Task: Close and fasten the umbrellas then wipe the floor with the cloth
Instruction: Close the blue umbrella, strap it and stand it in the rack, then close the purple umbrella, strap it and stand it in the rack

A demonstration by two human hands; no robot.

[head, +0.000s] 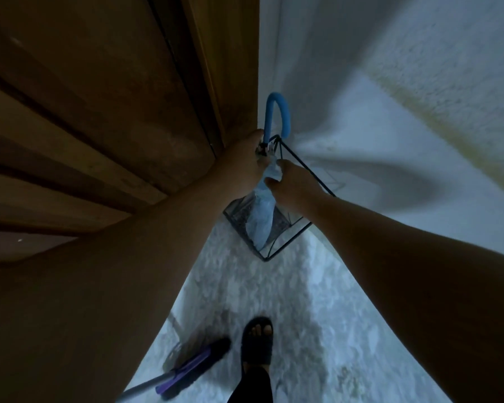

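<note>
A folded pale blue umbrella [262, 219] with a curved blue handle [277, 112] stands upright in a black wire stand [285, 242] in the corner. My left hand [246, 164] grips the umbrella just below the handle, at its upper shaft. My right hand [296, 184] pinches the bunched canopy fabric a little lower. The umbrella's tip is hidden inside the stand. No cloth is visible.
A brown wooden door [99, 126] fills the left side. A white wall [390, 112] rises behind the stand. On the speckled floor [303, 301] lie a purple-and-black brush head on a grey pole [192, 365] and my sandalled foot [256, 341].
</note>
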